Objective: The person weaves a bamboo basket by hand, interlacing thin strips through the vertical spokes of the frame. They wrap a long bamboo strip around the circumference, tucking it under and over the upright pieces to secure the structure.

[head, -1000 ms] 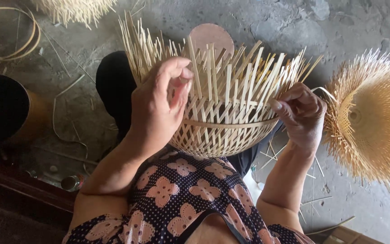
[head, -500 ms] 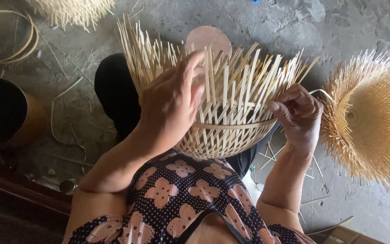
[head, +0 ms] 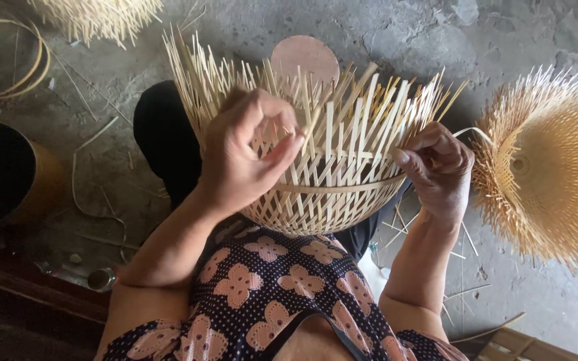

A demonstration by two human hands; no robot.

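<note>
We note a half-woven bamboo basket (head: 322, 194) resting on the person's lap, its lower bowl tightly woven, pale upright splints fanning out unfinished above a horizontal band. The left hand (head: 245, 154) is curled nearly closed, fingers pinching splints at the near-left rim. The right hand (head: 436, 167) is likewise closed, gripping a thin bamboo strip (head: 473, 132) at the right rim. A finished spiky bamboo piece (head: 550, 167) lies on the concrete floor (head: 403, 33) at right, partly cut off. We cannot make out the basket's far base behind the splints.
</note>
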